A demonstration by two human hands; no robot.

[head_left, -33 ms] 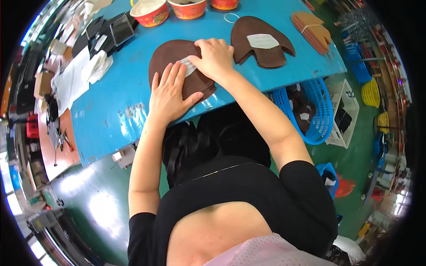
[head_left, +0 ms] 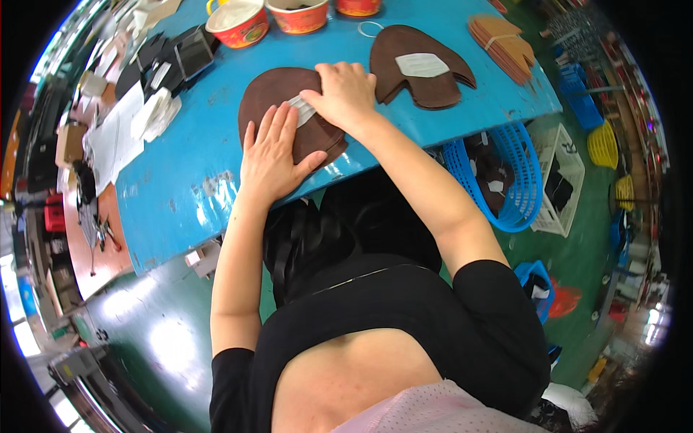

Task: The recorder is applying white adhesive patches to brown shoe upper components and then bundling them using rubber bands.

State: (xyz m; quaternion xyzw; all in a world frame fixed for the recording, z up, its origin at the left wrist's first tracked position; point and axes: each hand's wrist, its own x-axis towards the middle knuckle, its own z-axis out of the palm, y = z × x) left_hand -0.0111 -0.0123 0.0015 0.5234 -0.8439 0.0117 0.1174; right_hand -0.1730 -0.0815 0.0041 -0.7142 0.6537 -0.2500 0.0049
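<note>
Partly hidden — white patch (head_left: 304, 110) under right hand (head_left: 345, 94), on brown piece (head_left: 278, 90).

red paper bowls (head_left: 238, 25) | blue basket (head_left: 516, 180) | tan piece stack (head_left: 505, 40) | yellow baskets (head_left: 603, 144)

Leather piece (head_left: 278, 97): brown, matt, smooth under my hands
Patch (head_left: 303, 110): white cloth, matt
Table (head_left: 188, 173): blue, scuffed paint
Basket (head_left: 523, 184): blue plastic mesh
</note>
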